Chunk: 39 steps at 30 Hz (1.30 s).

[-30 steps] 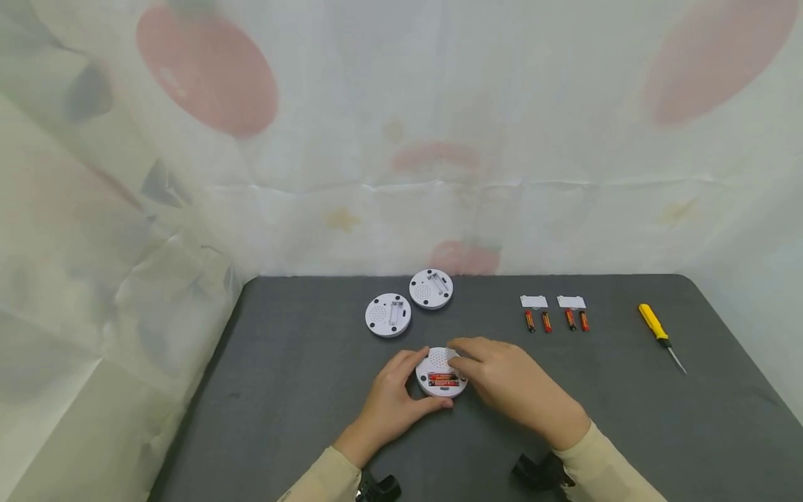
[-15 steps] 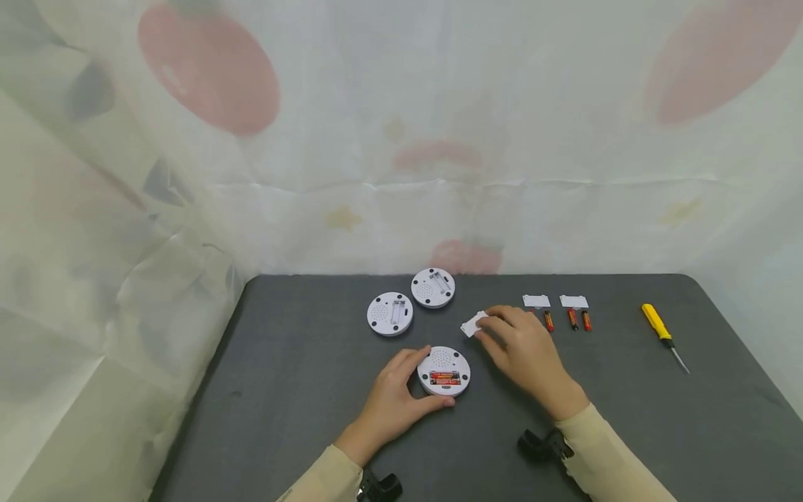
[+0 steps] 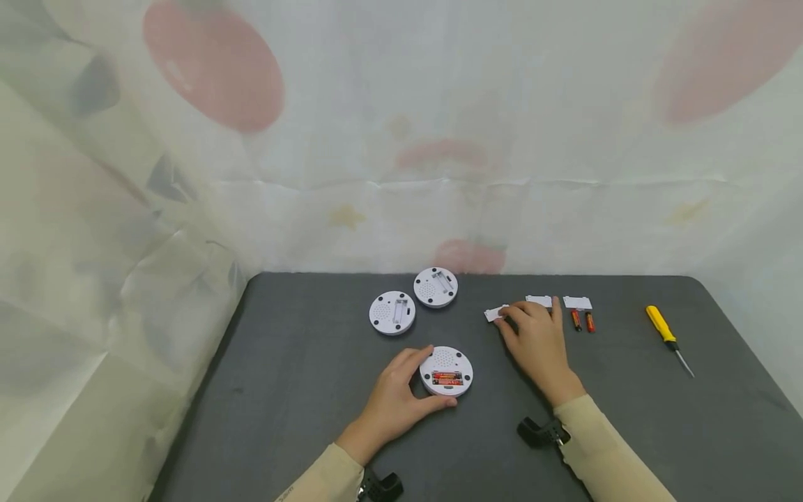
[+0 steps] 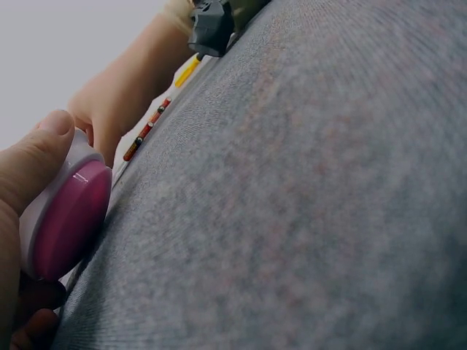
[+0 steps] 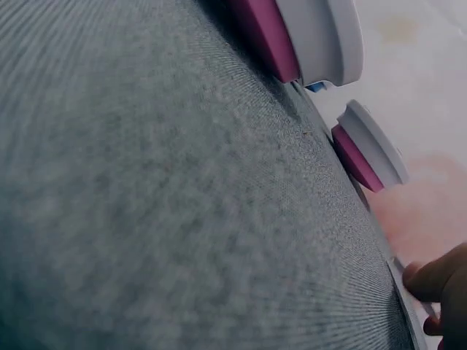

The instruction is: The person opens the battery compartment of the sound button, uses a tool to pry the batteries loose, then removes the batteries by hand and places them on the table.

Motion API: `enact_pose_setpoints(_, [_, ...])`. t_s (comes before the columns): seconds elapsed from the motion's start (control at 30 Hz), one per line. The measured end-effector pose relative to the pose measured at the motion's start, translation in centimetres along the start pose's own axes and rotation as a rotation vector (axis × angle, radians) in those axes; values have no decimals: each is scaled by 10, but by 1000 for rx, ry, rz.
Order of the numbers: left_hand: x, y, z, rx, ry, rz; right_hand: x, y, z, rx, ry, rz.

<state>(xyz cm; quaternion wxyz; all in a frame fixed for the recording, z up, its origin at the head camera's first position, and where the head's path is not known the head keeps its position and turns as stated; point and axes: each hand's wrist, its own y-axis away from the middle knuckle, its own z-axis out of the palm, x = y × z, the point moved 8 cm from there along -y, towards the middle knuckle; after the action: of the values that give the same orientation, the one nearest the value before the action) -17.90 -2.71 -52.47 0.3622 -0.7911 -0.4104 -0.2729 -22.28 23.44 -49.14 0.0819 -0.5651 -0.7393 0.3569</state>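
My left hand [image 3: 392, 394] grips a round white device [image 3: 444, 359] by its rim, thumb at the near side and fingers at the far left. Two red batteries [image 3: 447, 378] lie in the device's open compartment. In the left wrist view the device's pink underside [image 4: 73, 222] shows beneath the white rim. Further right, my right hand [image 3: 536, 338] pinches a small white battery cover [image 3: 494, 314] between thumb and fingers, low over the table. Its index or another finger sticks up. The right wrist view shows only a few fingertips [image 5: 438, 281] at its edge.
Two more round white devices [image 3: 392, 313] [image 3: 436, 286] lie behind, their battery slots without batteries. Two other covers [image 3: 577, 303] [image 3: 538, 300] lie at the back right, with red batteries [image 3: 583, 321] in front. A yellow-handled screwdriver [image 3: 661, 324] lies far right on the dark table [image 3: 301, 390].
My right hand has left the held device with the battery cover and moved right and back, toward the other covers. My left hand stays on the device.
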Motion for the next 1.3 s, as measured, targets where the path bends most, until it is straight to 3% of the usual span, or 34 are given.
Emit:
enact_pose_setpoints(0.87, [0,-1,0,1,-3,-6,1,-3,4,-67,56,7])
enact_pose_setpoints(1.1, [0,0,1,-2,-1,-13,15,-9,-12,-6,22,94])
enact_pose_setpoints(1.3, [-1,1,2,-10,-3,-24,54,-8,-42,37,32,261])
